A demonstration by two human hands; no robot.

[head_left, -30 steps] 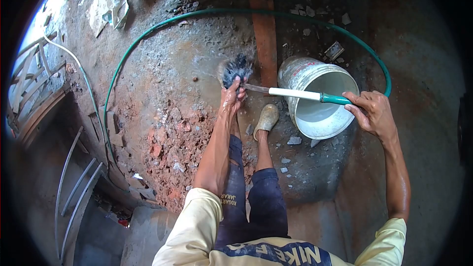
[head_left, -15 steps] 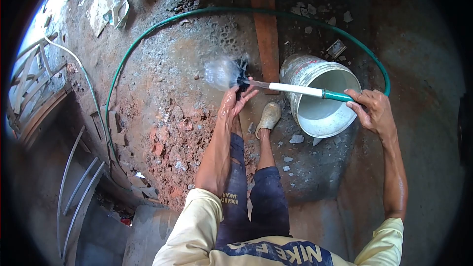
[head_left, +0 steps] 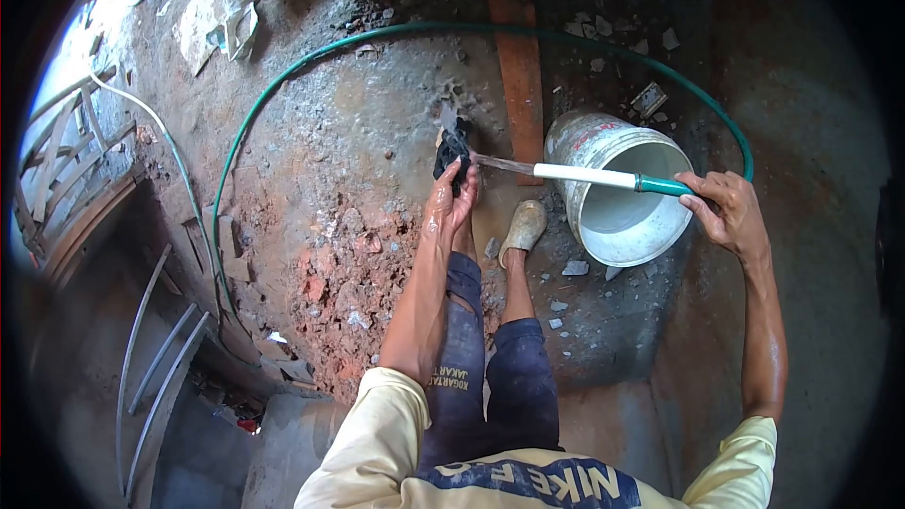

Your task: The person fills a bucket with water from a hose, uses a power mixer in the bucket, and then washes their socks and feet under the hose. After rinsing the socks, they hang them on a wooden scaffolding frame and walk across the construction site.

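My right hand (head_left: 733, 212) grips the end of a green hose (head_left: 302, 61) fitted with a white nozzle pipe (head_left: 584, 173). A thin water jet leaves the pipe and strikes a dark wet brush or rag (head_left: 452, 153). That dark object is held up by my left hand (head_left: 451, 196), fingers closed around its lower part. Both hands are out in front of me, above my legs and a muddy shoe (head_left: 524, 227). A white plastic bucket (head_left: 577, 146) stands under the pipe, just left of my right hand.
The hose loops in a wide arc over rough wet concrete and reddish rubble (head_left: 339, 273). A wooden plank (head_left: 520, 57) lies beyond the bucket. Torn paper bags (head_left: 222, 14) lie at the far left. Metal railing (head_left: 66, 160) and bars (head_left: 151, 358) run along the left edge.
The dark object was splayed and spraying water; now my left hand grips it tighter and it hangs narrow. The view shifted slightly downward.
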